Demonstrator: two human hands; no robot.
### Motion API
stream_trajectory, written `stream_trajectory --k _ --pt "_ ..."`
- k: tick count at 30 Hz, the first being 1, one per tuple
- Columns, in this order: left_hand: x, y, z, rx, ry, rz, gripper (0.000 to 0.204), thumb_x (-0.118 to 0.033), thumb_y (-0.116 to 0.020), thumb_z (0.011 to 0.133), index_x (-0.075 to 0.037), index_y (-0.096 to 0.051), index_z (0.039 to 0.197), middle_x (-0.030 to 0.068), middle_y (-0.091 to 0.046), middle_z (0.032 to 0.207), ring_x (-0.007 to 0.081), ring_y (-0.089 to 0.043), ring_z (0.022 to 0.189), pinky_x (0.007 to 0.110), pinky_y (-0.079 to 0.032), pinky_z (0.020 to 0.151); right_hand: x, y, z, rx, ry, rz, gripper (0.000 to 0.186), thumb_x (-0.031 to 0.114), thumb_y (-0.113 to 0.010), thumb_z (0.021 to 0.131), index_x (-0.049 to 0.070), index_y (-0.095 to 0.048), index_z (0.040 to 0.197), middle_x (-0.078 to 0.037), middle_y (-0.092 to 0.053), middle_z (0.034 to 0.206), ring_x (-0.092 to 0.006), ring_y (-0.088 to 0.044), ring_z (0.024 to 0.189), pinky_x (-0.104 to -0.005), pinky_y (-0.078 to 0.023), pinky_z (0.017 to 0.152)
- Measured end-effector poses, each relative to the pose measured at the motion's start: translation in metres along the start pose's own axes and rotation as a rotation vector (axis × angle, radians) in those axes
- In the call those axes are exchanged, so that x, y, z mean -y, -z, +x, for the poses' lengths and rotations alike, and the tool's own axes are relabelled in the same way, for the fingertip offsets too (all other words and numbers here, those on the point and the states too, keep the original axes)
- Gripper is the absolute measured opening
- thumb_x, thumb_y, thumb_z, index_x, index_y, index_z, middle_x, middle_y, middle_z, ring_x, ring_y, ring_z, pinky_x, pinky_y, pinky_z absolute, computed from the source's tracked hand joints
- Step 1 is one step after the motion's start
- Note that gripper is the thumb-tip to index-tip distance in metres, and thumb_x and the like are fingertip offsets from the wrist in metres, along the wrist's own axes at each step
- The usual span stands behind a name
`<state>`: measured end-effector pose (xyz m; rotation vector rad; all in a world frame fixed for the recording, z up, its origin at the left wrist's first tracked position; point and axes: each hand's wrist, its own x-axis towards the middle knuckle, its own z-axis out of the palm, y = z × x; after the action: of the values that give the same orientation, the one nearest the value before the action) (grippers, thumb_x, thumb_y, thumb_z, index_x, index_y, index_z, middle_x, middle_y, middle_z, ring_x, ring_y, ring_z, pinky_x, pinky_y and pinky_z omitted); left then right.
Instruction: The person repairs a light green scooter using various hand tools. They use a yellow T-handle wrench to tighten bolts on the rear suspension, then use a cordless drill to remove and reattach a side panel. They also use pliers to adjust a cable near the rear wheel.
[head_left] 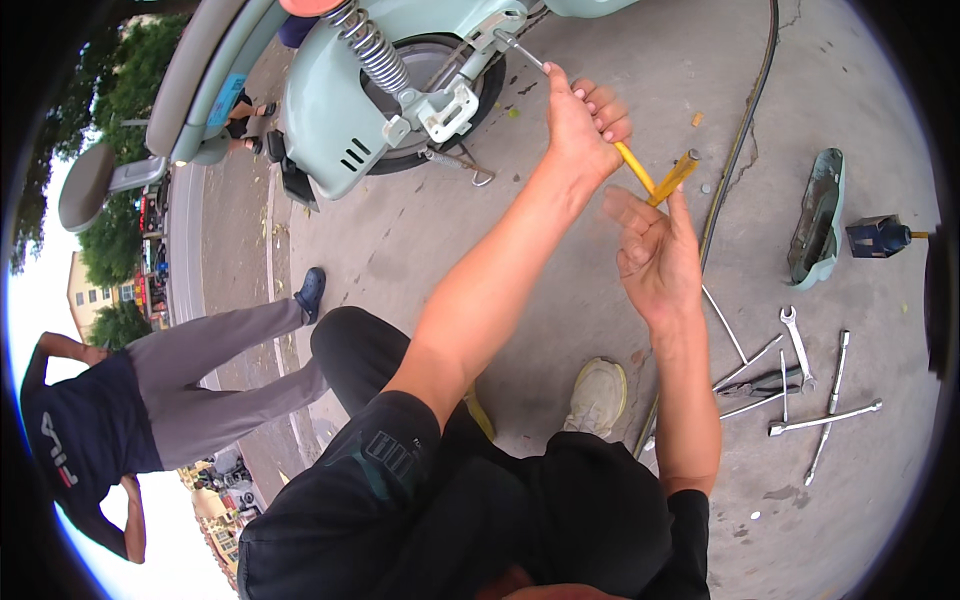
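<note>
My left hand (583, 130) is closed around the shaft of a yellow-handled T-wrench (632, 157), whose metal far end meets a bracket (498, 38) on the pale mint scooter (337, 151). My right hand (655, 250) is below the crossbar (676, 176), palm up, fingers loosely spread and partly blurred, with the forefinger against the yellow handle. Behind the bracket are a coiled spring shock (370, 55) and the dark wheel (484, 92); a kickstand (458, 163) hangs under them.
On the concrete at right lie a mint cover (814, 220), a dark blue container (870, 237), several wrenches (830, 420), pliers (765, 382) and a hose (738, 140). Another person (100, 415) stands at left, near the road (240, 255). My shoe (595, 395) is below my hands.
</note>
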<state>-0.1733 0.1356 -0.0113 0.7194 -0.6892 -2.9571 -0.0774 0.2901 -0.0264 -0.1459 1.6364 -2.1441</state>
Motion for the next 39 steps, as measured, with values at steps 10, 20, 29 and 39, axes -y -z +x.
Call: stream_trajectory --k 10,20,29,39 --pt "-0.022 -0.022 0.005 -0.131 -0.007 -0.052 0.057 -0.059 -0.026 0.104 -0.014 -0.038 0.072 -0.0028 -0.030 0.059 0.0116 -0.026 0.048 0.027 -0.023 0.043 0.015 0.032 0.004 -0.039 0.994 -1.354 0.050 0.031 -0.061 0.096 0.000 -0.053 0.134 -0.019 -0.059 0.130 -0.0342 -0.052 0.123 -0.0482 -0.038 0.103" --pt "-0.024 0.017 -0.004 -0.040 0.048 0.120 0.053 -0.057 -0.028 0.105 -0.014 -0.039 0.075 -0.0030 -0.031 0.061 0.0114 -0.028 0.051 0.028 -0.024 0.047 -0.020 0.011 0.002 0.228 -0.024 0.389 0.065 0.041 -0.055 0.100 -0.004 -0.040 0.145 -0.022 -0.061 0.126 -0.0296 -0.057 0.118 -0.0415 -0.042 0.103" --pt "-0.108 0.032 0.043 -0.196 -0.265 0.188 0.033 -0.028 -0.031 0.106 0.000 -0.049 0.108 0.0084 -0.040 0.101 0.0219 -0.040 0.084 0.041 -0.044 0.080 0.017 -0.010 0.033 -0.083 1.090 -1.629 0.046 0.010 -0.062 0.084 0.000 -0.060 0.129 -0.006 -0.062 0.091 -0.0186 -0.056 0.080 -0.0332 -0.045 0.074" --pt "-0.118 0.025 0.056 -0.283 -0.211 0.226 0.022 -0.020 -0.042 0.101 -0.003 -0.056 0.097 -0.0001 -0.038 0.075 0.0151 -0.037 0.070 0.036 -0.042 0.078 -0.021 0.003 0.013 -0.155 0.873 -1.383 0.051 0.006 -0.060 0.081 0.002 -0.059 0.132 -0.006 -0.060 0.090 -0.0223 -0.054 0.078 -0.0354 -0.043 0.070"
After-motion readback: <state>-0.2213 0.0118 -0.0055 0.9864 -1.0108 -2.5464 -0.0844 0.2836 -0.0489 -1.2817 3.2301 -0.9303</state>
